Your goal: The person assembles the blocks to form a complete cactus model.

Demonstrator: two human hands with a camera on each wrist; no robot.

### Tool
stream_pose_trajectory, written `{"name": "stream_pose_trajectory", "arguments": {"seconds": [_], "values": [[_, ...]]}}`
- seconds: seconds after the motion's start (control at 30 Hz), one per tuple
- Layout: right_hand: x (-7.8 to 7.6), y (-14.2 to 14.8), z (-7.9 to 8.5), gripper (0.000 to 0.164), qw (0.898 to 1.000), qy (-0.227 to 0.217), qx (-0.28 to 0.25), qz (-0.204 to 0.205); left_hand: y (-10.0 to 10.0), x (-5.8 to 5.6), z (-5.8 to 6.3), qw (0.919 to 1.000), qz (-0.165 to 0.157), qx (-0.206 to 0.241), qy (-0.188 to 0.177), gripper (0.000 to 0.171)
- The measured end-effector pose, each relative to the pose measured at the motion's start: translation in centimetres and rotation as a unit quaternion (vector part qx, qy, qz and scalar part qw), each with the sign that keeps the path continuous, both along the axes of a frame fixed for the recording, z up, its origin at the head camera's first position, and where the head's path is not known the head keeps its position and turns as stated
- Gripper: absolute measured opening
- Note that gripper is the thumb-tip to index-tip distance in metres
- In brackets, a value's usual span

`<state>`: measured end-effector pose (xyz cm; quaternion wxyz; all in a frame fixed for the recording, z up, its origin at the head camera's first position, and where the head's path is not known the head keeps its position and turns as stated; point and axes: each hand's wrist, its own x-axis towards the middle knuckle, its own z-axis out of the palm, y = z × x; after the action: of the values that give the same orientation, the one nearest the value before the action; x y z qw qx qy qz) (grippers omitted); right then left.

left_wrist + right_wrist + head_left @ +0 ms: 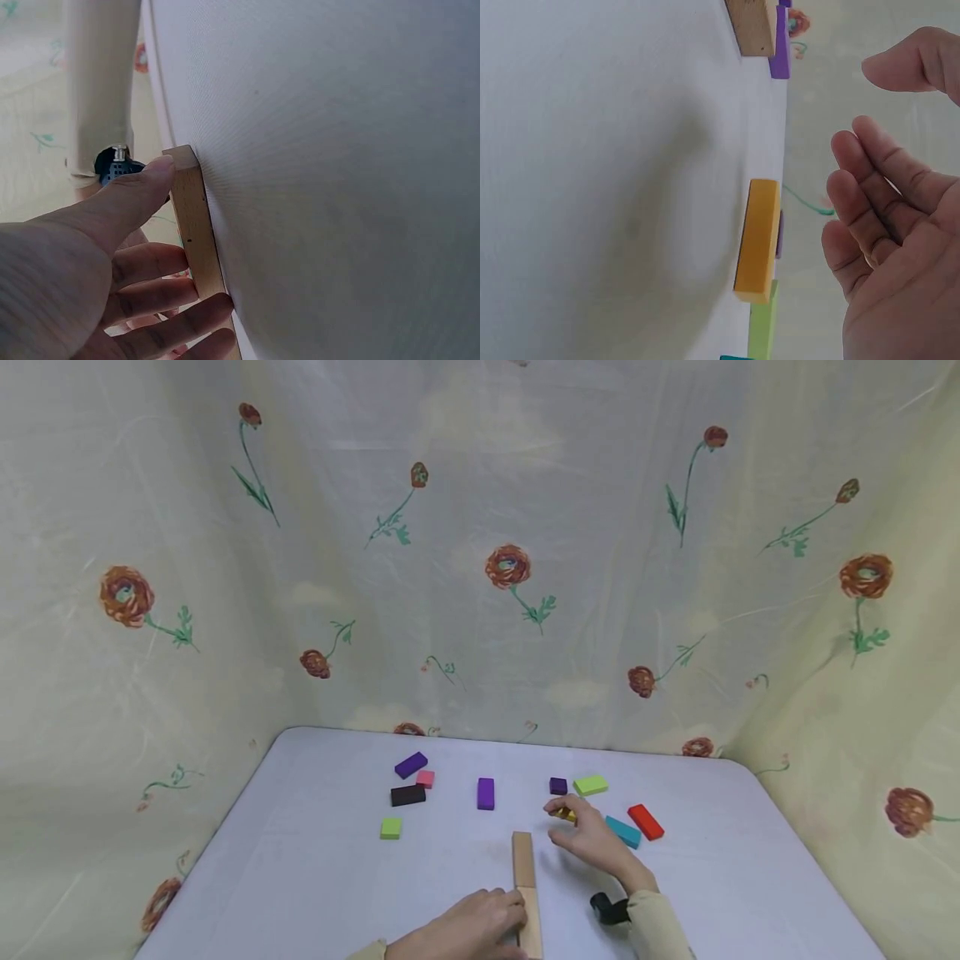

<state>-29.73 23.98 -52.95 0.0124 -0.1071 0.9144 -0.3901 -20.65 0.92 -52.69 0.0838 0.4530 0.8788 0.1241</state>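
Two wooden blocks (523, 860) sit end to end, your left hand (480, 923), fingers relaxed, against the near one; your right hand (591, 842), fingers parted and empty, hovers by the yellow block (757, 240) at right, seemingly unplaced like the other coloured blocks (486, 794).

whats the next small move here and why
Probably lower the right hand and pinch the yellow block: that hand is open and apart from the block in the right wrist view, while the head view shows the block between its thumb and fingers. The left hand already touches the near wooden block, so the right seems freer.
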Motion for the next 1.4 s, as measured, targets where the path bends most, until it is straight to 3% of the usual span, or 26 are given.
{"name": "stream_pose_trajectory", "arguments": {"seconds": [0.3,0.53,0.77,1.0,1.4], "values": [[-0.6,0.6,-0.4,0.032,0.999,0.003,-0.006,-0.034,0.2,-0.1,0.1,0.9999,0.001,-0.003,-0.014,0.036],[-2.3,1.9,-0.4,0.036,0.998,0.044,-0.002,-0.047,0.0,0.0,0.0,0.9999,-0.001,0.005,-0.012,0.035],[-3.6,3.2,0.8,0.037,0.998,0.021,-0.007,-0.066,-0.1,0.0,0.0,1.0,-0.006,0.007,0.004,0.037],[-5.1,3.5,1.0,0.037,0.997,0.012,-0.009,-0.071,-0.1,0.0,-0.1,0.9997,-0.011,0.007,0.022,0.036],[-7.4,3.3,0.6,0.038,0.998,-0.006,0.008,-0.068,-0.1,-0.2,0.2,0.998,0.009,0.013,-0.061,0.036]]}}
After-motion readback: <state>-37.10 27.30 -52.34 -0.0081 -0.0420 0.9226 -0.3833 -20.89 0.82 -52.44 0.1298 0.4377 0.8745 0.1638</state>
